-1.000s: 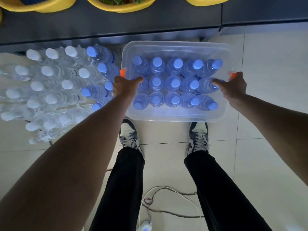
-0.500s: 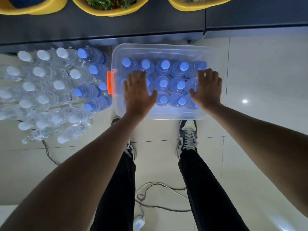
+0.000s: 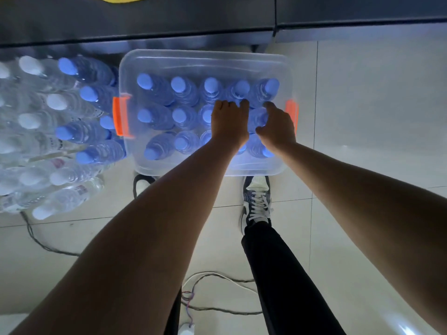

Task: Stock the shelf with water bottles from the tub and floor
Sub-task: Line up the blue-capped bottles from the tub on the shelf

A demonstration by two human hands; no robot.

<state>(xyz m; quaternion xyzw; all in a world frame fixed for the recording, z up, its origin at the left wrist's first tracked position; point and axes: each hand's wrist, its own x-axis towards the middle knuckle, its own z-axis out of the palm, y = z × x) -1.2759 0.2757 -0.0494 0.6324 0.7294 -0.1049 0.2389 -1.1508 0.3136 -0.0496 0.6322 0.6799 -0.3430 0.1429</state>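
Closest in there's a shoe [image 3: 256, 201] and a loose cable [image 3: 217, 276] on the floor, back behind the wrists, nothing to do with the job.

Both arms reach forward and down into the right half of the tub [image 3: 205, 61]. The left hand [image 3: 229, 124] has its fingers curled down over the middle row. Whatever is under the palm is hidden, so I can't tell if it actually has a grip. The right hand [image 3: 275, 126] sits just beside it, thumb and fingers wrapped round the end bottle [image 3: 257, 118], right next to the orange handle [image 3: 291, 112].

The bit that matters: the water bottles [image 3: 186, 90] stand upright, caps pointing straight up at the hands, so the way out looks like a straight lift, not a sideways drag. The right hand is the one nearest a bottle it can take.

Half a second ago both hands were spread flat and wide apart over the caps; now they're bunched together at the right end with fingers curled.

The floor bottles [image 3: 92, 131] are well off to the left of the left hand. Past the fingertips, beyond the tub's far wall, is the dark shelf [image 3: 169, 25].
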